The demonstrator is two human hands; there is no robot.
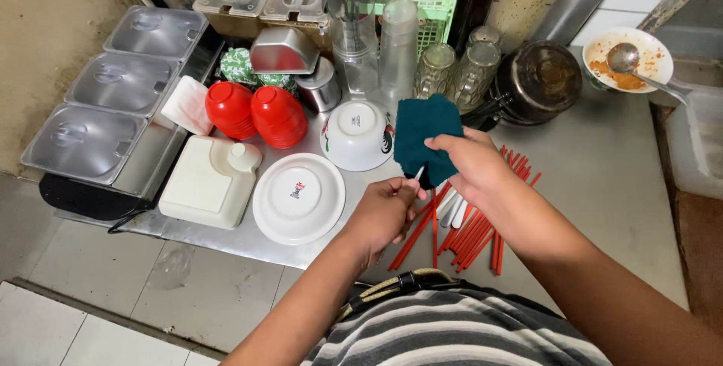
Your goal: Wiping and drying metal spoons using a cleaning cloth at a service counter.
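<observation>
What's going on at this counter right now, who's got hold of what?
A person stands at a metal counter. The right hand grips a dark teal cloth wrapped around one end of a thin white utensil, while the left hand pinches its other end. Below the hands lies a loose pile of red chopsticks. To the left sit an upturned white bowl, an upturned white plate and two red bowls.
</observation>
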